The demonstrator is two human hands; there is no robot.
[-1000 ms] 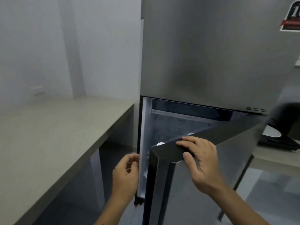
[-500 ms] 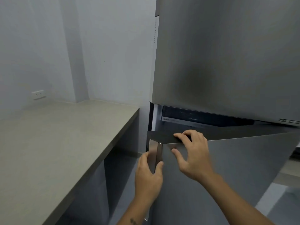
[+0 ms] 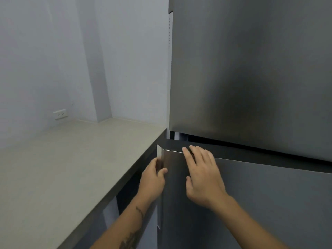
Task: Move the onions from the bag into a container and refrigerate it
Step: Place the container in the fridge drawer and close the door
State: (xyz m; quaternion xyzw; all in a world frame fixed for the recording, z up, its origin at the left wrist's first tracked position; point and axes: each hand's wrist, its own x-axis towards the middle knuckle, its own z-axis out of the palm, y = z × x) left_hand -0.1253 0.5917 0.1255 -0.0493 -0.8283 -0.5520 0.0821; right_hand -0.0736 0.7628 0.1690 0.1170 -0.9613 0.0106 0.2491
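A tall steel refrigerator fills the right side, its upper door (image 3: 251, 69) shut. The lower door (image 3: 251, 203) stands only a narrow crack away from the cabinet, with a dark gap along its top. My left hand (image 3: 152, 178) wraps around the lower door's left edge, thumb on the front face. My right hand (image 3: 201, 173) lies flat on the door's front, fingers spread, fingertips at the top edge. No onions, bag or container are in view; the fridge interior is hidden.
A pale countertop (image 3: 71, 168) with a dark front edge runs along the left, right up to the refrigerator. A wall outlet (image 3: 60, 114) sits above it on the grey wall. Dark space lies under the counter.
The lower refrigerator door has swung from wide open to almost shut. My left hand moved onto the door's edge, and my right hand flattened against its front.
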